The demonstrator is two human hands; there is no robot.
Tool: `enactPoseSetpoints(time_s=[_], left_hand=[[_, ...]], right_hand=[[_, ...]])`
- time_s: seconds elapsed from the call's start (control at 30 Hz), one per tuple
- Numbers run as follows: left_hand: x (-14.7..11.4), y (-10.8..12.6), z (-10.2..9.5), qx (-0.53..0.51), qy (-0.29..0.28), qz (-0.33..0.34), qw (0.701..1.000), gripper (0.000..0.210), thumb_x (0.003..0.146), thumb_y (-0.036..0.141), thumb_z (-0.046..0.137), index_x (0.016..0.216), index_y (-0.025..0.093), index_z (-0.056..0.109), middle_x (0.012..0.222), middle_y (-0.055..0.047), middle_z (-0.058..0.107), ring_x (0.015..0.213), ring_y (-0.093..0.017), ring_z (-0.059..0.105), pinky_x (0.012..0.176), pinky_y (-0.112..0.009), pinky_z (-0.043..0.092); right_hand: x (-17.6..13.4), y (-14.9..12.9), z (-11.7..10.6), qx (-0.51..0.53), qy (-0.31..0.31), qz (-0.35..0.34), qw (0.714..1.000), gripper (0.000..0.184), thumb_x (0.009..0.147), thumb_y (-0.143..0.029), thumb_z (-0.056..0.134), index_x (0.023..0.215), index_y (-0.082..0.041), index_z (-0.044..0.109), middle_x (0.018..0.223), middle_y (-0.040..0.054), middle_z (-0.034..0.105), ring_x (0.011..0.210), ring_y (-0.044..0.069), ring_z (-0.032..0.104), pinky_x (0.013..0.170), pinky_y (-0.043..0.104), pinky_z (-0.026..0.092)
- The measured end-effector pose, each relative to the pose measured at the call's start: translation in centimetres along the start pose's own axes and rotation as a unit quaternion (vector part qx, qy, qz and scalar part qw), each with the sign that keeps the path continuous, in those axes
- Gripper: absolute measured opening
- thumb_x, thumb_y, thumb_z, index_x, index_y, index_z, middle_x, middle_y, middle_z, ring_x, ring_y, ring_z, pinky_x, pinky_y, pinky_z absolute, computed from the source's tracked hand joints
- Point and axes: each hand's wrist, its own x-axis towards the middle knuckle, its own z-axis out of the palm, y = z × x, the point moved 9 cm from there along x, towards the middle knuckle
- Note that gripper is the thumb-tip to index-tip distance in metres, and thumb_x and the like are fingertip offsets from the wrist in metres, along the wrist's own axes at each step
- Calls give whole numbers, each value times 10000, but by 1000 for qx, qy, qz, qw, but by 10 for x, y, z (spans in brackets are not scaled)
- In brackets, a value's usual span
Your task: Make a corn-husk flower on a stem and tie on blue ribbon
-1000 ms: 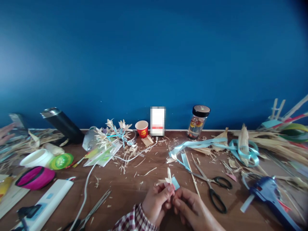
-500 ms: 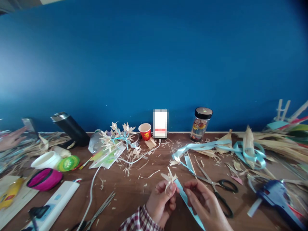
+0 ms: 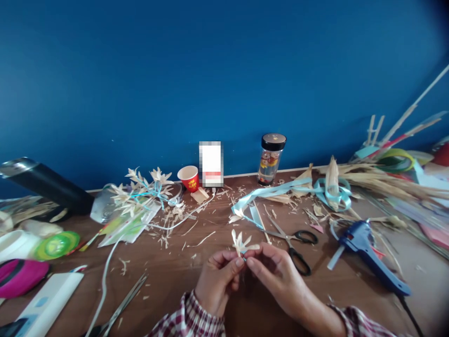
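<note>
Between my two hands stands a small corn-husk flower [image 3: 240,242] with pale pointed petals, upright. My left hand [image 3: 219,278] is closed, pinching the flower's base between thumb and forefinger. My right hand [image 3: 280,276] meets it there, thumb and fingertips pinched together on a light-blue ribbon [image 3: 244,258]. Only a tiny bit of this ribbon shows at the base; the rest is hidden by my hands. Beyond them lies another husk flower [image 3: 237,215] on a blue stem. Black-handled scissors [image 3: 289,237] lie half open to the right of my right hand.
A blue glue gun [image 3: 365,252] lies at right. Blue ribbon loops [image 3: 335,199] surround a husk bundle. Behind stand a lidded jar [image 3: 271,161] and red paper cup [image 3: 190,181]. Left are finished husk flowers [image 3: 143,192], a white cable [image 3: 105,262], more scissors [image 3: 128,299] and a power strip [image 3: 52,299].
My right hand has moved in to the flower's base, against my left. The long ribbon strip that hung below the flower no longer shows. The view has turned right and slightly down.
</note>
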Motion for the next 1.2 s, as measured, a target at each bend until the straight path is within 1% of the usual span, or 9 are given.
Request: enactPoseSetpoints(time_s=[0.2, 0.33, 0.5, 0.63, 0.77, 0.87, 0.97, 1.1, 1.2], left_hand=[[-1, 7, 0, 58, 13, 37, 998, 293, 441, 293, 817, 571, 121, 619, 407, 45, 538, 323, -26, 402, 326, -140, 301], [-3, 15, -3, 117, 25, 85, 989, 246, 507, 293, 790, 597, 124, 636, 403, 41, 533, 342, -42, 417, 343, -153, 327], [-6, 16, -4, 159, 19, 96, 982, 218, 541, 282, 776, 630, 126, 651, 417, 24, 563, 372, -69, 462, 370, -175, 377], [-8, 14, 1, 143, 7, 89, 986, 216, 532, 278, 780, 618, 126, 654, 451, 12, 588, 378, -67, 465, 369, -175, 382], [-8, 17, 0, 104, 32, 93, 990, 229, 508, 280, 789, 602, 122, 651, 458, 13, 588, 362, -41, 425, 346, -147, 341], [-6, 19, -1, 120, 34, 97, 987, 234, 514, 289, 787, 604, 122, 650, 443, 21, 573, 360, -40, 428, 346, -143, 342], [-4, 18, -2, 157, 10, 88, 984, 240, 533, 308, 778, 624, 123, 654, 433, 22, 565, 364, -56, 455, 356, -158, 367], [-6, 18, -2, 202, -5, 104, 974, 231, 568, 317, 759, 660, 128, 664, 470, 8, 593, 399, -74, 495, 385, -173, 401], [-6, 15, -3, 202, -5, 113, 973, 213, 588, 311, 748, 675, 136, 663, 481, 12, 594, 409, -70, 494, 389, -167, 396]], right_hand=[[0, 3, 1, -11, -16, 2, 1000, 216, 815, -348, 542, 809, -146, 616, 753, 36, 639, 693, 143, 564, 647, 239, 455], [-2, 5, 0, -42, -1, 10, 999, 192, 812, -325, 541, 802, -148, 614, 696, 19, 621, 630, 124, 534, 574, 213, 431], [-5, 4, -1, -84, -1, 13, 996, 156, 824, -284, 513, 783, -159, 598, 625, -12, 572, 564, 102, 502, 523, 196, 395], [-4, 7, 2, -20, -12, 37, 999, 181, 822, -315, 518, 752, -154, 564, 623, -14, 556, 568, 98, 510, 533, 196, 409], [-4, 14, 6, 52, -17, 75, 996, 238, 810, -388, 535, 790, -150, 543, 616, -21, 537, 531, 84, 509, 478, 180, 398], [-3, 12, 5, 57, -14, 61, 996, 237, 800, -386, 558, 809, -151, 540, 642, -19, 536, 550, 79, 508, 489, 178, 400], [-2, 11, 5, 60, -27, 54, 996, 238, 792, -383, 573, 778, -150, 525, 633, -25, 516, 556, 76, 486, 497, 179, 389], [-2, 11, 7, 66, -48, 61, 995, 258, 792, -391, 575, 739, -153, 491, 577, -48, 458, 510, 59, 407, 468, 176, 331], [-3, 12, 11, 70, -66, 71, 993, 261, 805, -393, 560, 741, -156, 472, 568, -61, 416, 478, 47, 351, 433, 171, 276]])
